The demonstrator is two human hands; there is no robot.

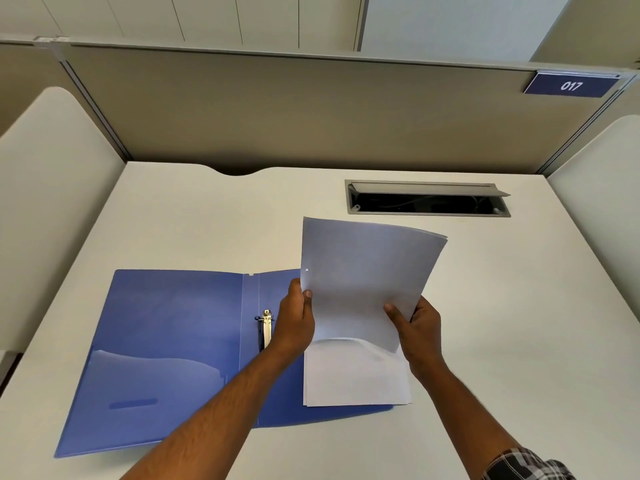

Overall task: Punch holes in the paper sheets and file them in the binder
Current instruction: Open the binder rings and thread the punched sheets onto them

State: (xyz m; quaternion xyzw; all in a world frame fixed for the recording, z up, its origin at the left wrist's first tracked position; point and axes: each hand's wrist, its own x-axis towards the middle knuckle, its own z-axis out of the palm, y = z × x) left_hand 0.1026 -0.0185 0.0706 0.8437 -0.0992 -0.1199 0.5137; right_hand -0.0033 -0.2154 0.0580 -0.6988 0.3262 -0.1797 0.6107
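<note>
Clearly light and floppy, the sheets (360, 278) bow between both hands (297, 322) (417, 332), fingers (393, 311) pinching opposite lower edges; grip near the holes.

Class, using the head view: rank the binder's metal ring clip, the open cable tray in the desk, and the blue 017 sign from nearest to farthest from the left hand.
From the left hand:
1. Metal ring clip, just beside it on the binder's spine.
2. Cable tray, set in the desk, ahead and to the right.
3. 017 sign, up on the partition, far right.
</note>
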